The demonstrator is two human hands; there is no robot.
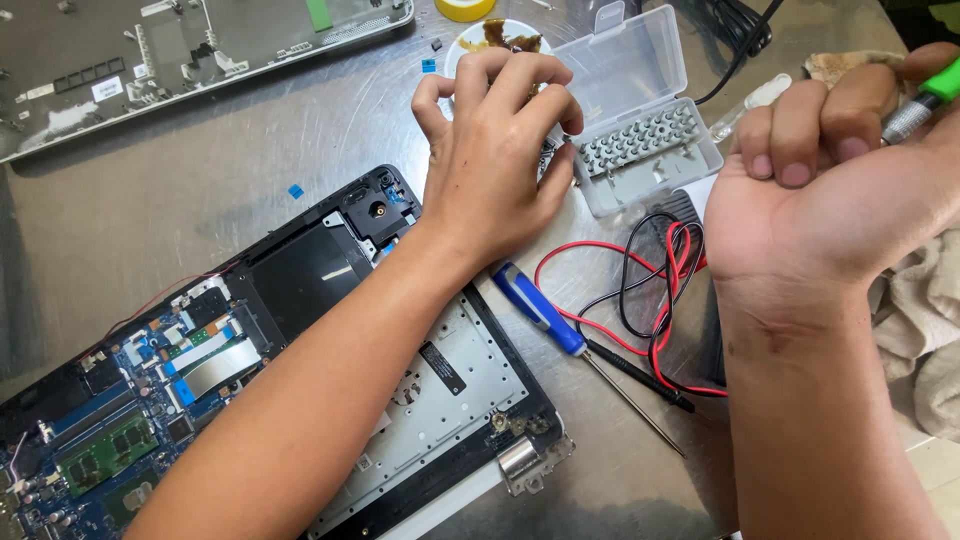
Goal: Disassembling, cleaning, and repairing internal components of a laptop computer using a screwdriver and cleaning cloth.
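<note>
Head view, metal workbench [250,170]

Left hand [495,150]: at about 12 o'clock of centre, palm down, fingers curled with tips bunched at the near-left edge of the clear plastic bit case [640,110]. Whether it pinches a bit is hidden under the knuckles; cannot tell. Forearm crosses diagonally over the opened laptop [300,380].

Right hand [810,190]: at 3 o'clock, palm turned up toward the camera, fingers clenched around a green-handled precision driver [925,100]; the green grip and knurled metal collar stick out past the thumb at 2 o'clock.

Bit case: lid tipped open toward 12 o'clock, grey insert with rows of bits, lying between the two hands, touching or just beside the left fingertips.

Laptop: bottom cover off, at 7 to 8 o'clock; blue circuit board at far 8 o'clock, black panel in the middle, pale perforated metal plate at 6 o'clock.

Also present:
- blue-handled screwdriver [545,310], just right of the left wrist, shaft pointing to 5 o'clock
- red and black test leads [650,290], looped at 4 o'clock of the bit case
- grey laptop cover [150,60], at 10 to 11 o'clock
- small white dish [500,40] with brown residue at 12 o'clock, partly behind the left hand
- pale cloth [925,330] at the 3 o'clock edge
</note>
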